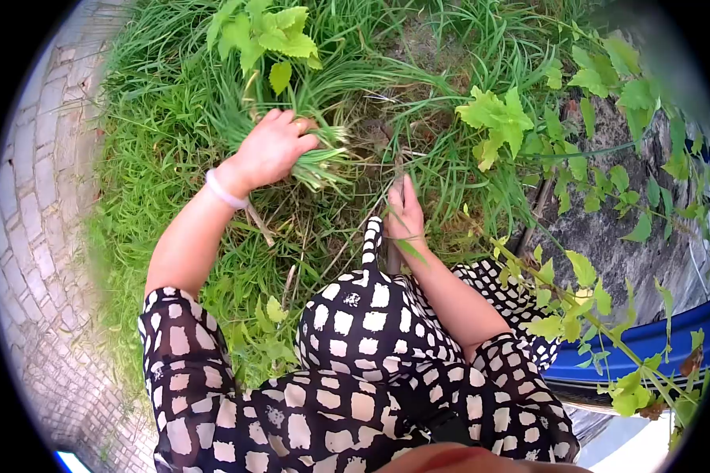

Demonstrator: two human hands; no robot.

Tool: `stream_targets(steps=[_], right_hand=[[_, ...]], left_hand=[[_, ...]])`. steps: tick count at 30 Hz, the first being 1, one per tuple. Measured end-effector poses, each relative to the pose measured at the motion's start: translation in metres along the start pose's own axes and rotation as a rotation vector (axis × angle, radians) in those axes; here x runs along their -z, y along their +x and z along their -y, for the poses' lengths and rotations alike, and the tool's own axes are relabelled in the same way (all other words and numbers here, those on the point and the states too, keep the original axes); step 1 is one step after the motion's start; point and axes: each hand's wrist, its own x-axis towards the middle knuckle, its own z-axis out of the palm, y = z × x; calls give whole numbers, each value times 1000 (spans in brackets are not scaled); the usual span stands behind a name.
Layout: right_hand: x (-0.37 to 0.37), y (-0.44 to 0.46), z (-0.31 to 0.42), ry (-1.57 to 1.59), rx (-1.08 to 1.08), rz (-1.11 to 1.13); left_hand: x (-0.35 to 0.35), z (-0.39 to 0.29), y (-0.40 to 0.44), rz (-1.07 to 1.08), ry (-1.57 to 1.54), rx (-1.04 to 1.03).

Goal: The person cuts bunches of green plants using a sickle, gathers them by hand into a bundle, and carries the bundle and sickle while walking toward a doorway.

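In the head view, the person's left hand (272, 150) grips a bundle of green stalks (321, 164) above the ground, and the right hand (406, 211) is wrapped around a slim handle (394, 256), its far end unclear. That handful seems already severed; plenty of long grass (158, 94) stands uncut around it.

Slants the left forearm (193, 236) and the right forearm (459, 299) forward and inward, bending at both elbows (475, 343). Curls the left hand (273, 151) into a closed grip, back uppermost, reaching farther out. Folds the right hand (406, 213) into a grip too, closer in, apart from the left.
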Motion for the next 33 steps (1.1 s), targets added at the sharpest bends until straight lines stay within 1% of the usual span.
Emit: stream_targets(steps=[1, 2, 3, 4, 5, 6, 7, 8, 10, 11, 12, 13, 14, 15, 17, 18, 20, 22, 24, 26, 27, 30, 31, 32, 33], right_hand=[[-5, 4, 3, 25, 78, -7], [-11, 5, 0, 66, 142, 3], [-15, 5, -1, 99, 172, 9], [-18, 6, -3, 132, 201, 16], [-18, 6, -4, 152, 197, 24], [-16, 7, 1, 198, 178, 42], [-15, 8, 6, 244, 158, 59], [-13, 9, 11, 290, 138, 75], [-16, 7, 45, 361, 3, 30], [-19, 19, 46, 356, -39, 2], [-22, 31, 52, 401, -54, -26], [-25, 41, 59, 443, -70, -55], [-27, 53, 66, 483, -86, -84], [-31, 65, 73, 489, -98, -115], [-38, 87, 88, 505, -124, -180], [-41, 94, 93, 451, -105, -193], [-42, 111, 106, 342, -53, -204], [-34, 133, 102, 241, -6, -186], [-21, 143, 97, 172, 1, -164], [-12, 155, 98, 142, -15, -121], [-10, 159, 96, 133, -29, -97], [-1, 161, 98, -7, -46, 11], [0, 166, 90, 11, -64, 37], [-4, 172, 88, -11, -59, 45], [-7, 177, 87, -34, -53, 54]], left_hand=[[14, 2, -27, -63, -48, 112], [26, 4, -56, -109, -103, 324], [32, 6, -88, -256, -260, 618], [39, 6, -113, -629, -786, 896], [49, 9, -143, -792, -733, 987], [50, 19, -176, -916, -856, 1093], [49, 27, -206, -1119, -960, 1162], [48, 35, -236, -1193, -1157, 1223], [51, 26, -249, -1088, -1089, 1372], [58, 18, -236, -735, -928, 1400], [64, 5, -212, -389, -760, 1393], [59, 3, -190, -53, -144, 941], [62, -12, -150, 33, 57, 795], [55, -16, -124, 69, 103, 654], [45, -21, -75, -90, 75, 373], [46, -22, -51, -158, 52, 232], [38, -23, -7, -176, 129, -24], [16, -20, 31, 0, 92, -137], [-7, -18, 67, 97, 42, -42], [-26, -8, 100, 27, 226, -4], [-34, -2, 116, 35, 345, 40], [-32, 23, 161, 109, 418, 68], [-32, 29, 171, 135, 419, 94], [-39, 36, 178, 149, 394, 154], [-46, 40, 181, 199, 351, 258]])
